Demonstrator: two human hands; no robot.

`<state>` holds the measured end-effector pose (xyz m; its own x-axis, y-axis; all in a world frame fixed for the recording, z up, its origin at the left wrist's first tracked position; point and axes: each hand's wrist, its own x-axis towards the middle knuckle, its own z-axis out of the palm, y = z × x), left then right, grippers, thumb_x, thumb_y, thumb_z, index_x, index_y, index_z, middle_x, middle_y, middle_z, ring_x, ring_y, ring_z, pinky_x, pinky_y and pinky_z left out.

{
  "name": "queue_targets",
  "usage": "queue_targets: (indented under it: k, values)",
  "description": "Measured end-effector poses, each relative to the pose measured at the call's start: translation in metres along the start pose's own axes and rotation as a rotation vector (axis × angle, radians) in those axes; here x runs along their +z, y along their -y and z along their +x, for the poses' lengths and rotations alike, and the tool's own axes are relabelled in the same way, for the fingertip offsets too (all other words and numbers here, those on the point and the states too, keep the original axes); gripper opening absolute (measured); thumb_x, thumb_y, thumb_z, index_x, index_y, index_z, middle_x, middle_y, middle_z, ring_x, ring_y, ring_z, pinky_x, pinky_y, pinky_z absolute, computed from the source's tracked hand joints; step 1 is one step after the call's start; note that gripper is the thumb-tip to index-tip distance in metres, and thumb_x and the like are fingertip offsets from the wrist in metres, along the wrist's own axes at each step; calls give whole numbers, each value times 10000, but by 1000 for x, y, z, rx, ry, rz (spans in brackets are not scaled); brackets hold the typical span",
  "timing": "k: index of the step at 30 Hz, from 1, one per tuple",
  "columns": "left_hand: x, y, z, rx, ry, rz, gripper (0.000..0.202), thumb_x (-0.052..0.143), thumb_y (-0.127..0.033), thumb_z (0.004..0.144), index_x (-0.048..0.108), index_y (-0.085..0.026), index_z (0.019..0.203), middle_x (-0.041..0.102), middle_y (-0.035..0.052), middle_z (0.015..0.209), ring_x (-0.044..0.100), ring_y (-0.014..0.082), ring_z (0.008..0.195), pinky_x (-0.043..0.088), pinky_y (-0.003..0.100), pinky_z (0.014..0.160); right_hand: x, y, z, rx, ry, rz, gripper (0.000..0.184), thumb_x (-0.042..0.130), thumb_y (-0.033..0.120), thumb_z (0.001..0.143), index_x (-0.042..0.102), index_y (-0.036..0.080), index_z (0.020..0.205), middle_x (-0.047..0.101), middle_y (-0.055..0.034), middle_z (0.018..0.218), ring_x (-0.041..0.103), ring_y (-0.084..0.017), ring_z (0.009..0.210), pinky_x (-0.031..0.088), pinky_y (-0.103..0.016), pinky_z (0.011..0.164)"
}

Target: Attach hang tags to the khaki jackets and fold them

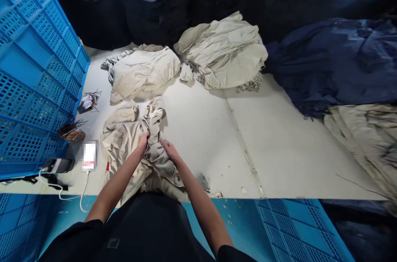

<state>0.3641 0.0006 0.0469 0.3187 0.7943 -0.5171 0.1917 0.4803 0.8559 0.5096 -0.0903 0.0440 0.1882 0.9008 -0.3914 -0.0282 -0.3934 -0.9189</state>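
Note:
A crumpled beige garment [136,138] lies on the white table [263,150] right in front of me. My left hand [143,143] is closed on a bunched fold of it. My right hand [167,149] grips the same fabric just to the right. Both forearms reach forward over the table's near edge. Two more beige garments lie farther back: one [141,70] at centre left and a larger one [225,49] at centre.
A blue plastic crate [34,67] stands at the left. Beside it lie bundles of tags [88,101], a phone [58,165] and a white charger with cable. Dark garments [335,59] are piled at the back and right. More blue crates [297,229] sit below the table's edge.

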Motion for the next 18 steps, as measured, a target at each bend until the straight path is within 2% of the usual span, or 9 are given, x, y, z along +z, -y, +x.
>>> queue_targets:
  k: [1,3,6,8,10,12,14,16,18]
  values:
    - [1,-8,4,27,0,-27,547,415,-547,864,670,-102,1058,716,92,820,676,208,822,537,333,805,-9,11,0,-30,-102,-73,548,575,705,772,654,174,879,707,-50,846,603,-227,865,488,-350,829]
    - [-5,-23,9,134,-11,-24,593,326,-567,908,655,-119,1113,721,94,882,682,211,869,535,348,845,-42,37,-1,-114,-361,-219,563,550,720,772,625,163,791,675,-47,762,576,-210,793,478,-338,787]
    - [-30,-33,10,329,-100,152,589,287,-547,946,636,-134,1179,705,134,1089,660,246,1041,492,412,973,-117,69,-11,-329,-808,-304,541,505,678,833,617,149,862,673,-76,840,583,-208,816,474,-347,813]
    - [-56,-24,6,368,-232,389,524,398,-488,932,605,-140,1264,613,166,1314,535,295,1274,370,472,1113,-172,73,-22,-462,-1091,-302,512,482,605,882,605,138,1050,671,-131,1039,605,-237,959,466,-382,896]
    - [-87,-6,0,335,-404,719,542,496,-407,900,538,-149,1374,443,167,1509,283,328,1466,198,525,1198,-223,58,-34,-390,-1276,-336,498,479,531,892,569,112,1145,643,-191,1121,608,-285,1036,467,-440,927]
    - [-119,16,-6,254,-523,1031,588,489,-365,908,461,-150,1455,320,157,1588,112,332,1520,108,561,1209,-262,28,-46,-102,-1327,-403,537,521,466,858,536,60,1210,617,-264,1141,601,-365,1087,469,-525,921]
    - [-146,33,-11,122,-519,1186,593,448,-368,932,426,-154,1485,319,159,1589,134,342,1514,124,578,1197,-281,-3,-53,163,-1283,-513,618,516,430,847,458,39,1322,554,-333,1217,572,-438,1149,463,-613,892]
    - [-160,38,-12,9,-515,1236,593,407,-396,951,414,-156,1493,347,168,1574,197,353,1496,161,585,1182,-276,-26,-49,218,-1226,-598,650,472,388,859,395,38,1401,487,-361,1304,529,-456,1220,434,-653,921]
    - [-158,32,-6,30,-578,1253,621,372,-410,963,356,-144,1524,296,174,1596,167,352,1504,135,589,1186,-250,-35,-30,117,-1088,-685,624,462,357,861,430,56,1406,502,-313,1342,509,-405,1267,415,-600,1001]
